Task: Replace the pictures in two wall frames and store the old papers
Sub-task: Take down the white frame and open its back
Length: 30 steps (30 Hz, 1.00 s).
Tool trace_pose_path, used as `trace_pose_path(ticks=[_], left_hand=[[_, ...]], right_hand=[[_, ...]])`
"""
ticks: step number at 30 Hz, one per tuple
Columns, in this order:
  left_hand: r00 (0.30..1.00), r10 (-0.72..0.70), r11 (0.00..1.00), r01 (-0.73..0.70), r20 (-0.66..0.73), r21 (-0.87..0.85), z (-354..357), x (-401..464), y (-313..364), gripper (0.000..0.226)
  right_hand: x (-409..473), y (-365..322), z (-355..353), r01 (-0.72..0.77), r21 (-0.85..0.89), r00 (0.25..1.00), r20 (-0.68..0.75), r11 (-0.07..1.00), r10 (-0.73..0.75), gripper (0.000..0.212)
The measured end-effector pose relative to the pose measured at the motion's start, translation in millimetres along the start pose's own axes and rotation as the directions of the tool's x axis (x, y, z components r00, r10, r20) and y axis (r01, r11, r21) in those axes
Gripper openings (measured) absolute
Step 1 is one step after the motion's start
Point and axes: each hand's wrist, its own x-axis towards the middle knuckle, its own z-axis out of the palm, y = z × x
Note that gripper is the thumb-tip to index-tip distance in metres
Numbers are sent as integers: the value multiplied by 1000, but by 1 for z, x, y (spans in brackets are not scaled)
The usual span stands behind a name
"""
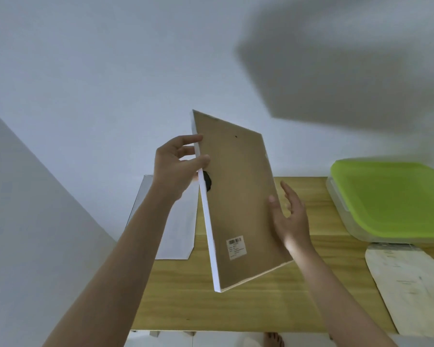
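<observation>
Wooden table (273,306): against the wall. Green-lidded clear box (391,199): far right corner of the table. Picture frame (238,196): held tilted above the table, brown backing toward the camera, white edge leftward. Left hand (176,166): arm raised, fingers clamped on the frame's left edge. Right hand (290,216): open, fingers spread, thumb against the frame's right edge.

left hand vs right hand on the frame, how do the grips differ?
The left hand pinches the frame at its white edge, high up; the right hand lies lower, open against the brown backing's far edge. Left fingers curl around; right fingers stay spread. Both touch the frame, held tilted above the wooden table.
</observation>
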Motion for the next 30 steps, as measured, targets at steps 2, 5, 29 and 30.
trace_pose_path(ticks=[2,5,29,30], left_hand=[[999,-32,997,34,20,-71,-7,-2,-5,38],[997,-66,990,69,27,-126,-16,0,-19,37],[878,-427,789,244,217,564,31,-83,-218,82],[878,-430,776,238,212,585,31,-80,-221,80]], right_hand=[[3,7,-2,-59,123,995,85,991,49,47],[-2,15,0,-46,195,991,136,980,20,45],[-27,139,3,-280,-240,955,29,929,296,62],[-26,141,4,-277,-266,955,31,924,295,62]])
